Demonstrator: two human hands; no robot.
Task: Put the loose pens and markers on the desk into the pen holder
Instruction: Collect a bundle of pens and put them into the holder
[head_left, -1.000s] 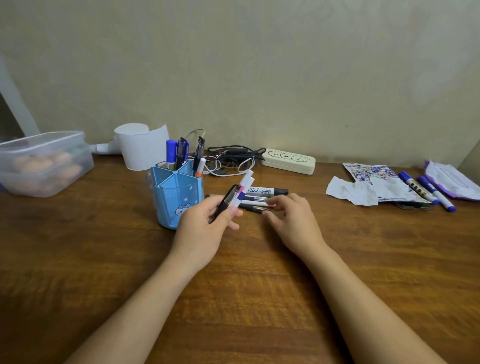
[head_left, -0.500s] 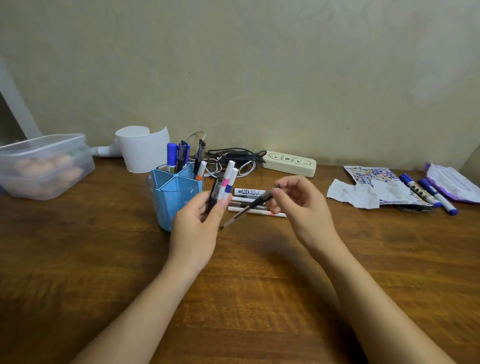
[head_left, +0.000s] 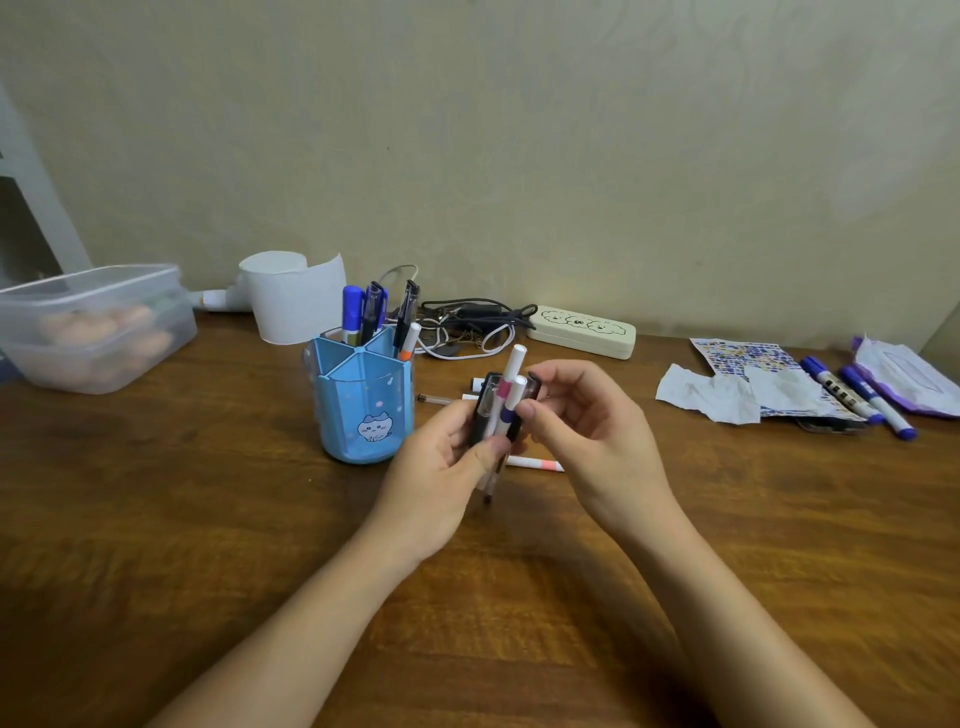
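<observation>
A blue pen holder (head_left: 363, 410) with a cat picture stands on the wooden desk (head_left: 208, 519) and holds several pens. My left hand (head_left: 441, 478) grips an upright bundle of pens (head_left: 501, 405) just right of the holder: a black pen and two white markers with pink and purple bands. My right hand (head_left: 592, 431) touches the bundle with thumb and fingertips at a black pen on its right side. A white marker with a pink end (head_left: 535, 464) lies on the desk under my hands. Other pens (head_left: 441, 399) lie behind the bundle, partly hidden.
Two blue markers (head_left: 857, 397) lie at the far right on papers and tissue (head_left: 706, 397). A cream power strip (head_left: 584, 332) and tangled cables (head_left: 467, 322) sit at the back. A clear plastic box (head_left: 93, 327) and a white paper roll (head_left: 291, 301) stand at left.
My right hand lifted a black pen from the desk and brought it left into the bundle in my left hand. The bundle now stands more upright.
</observation>
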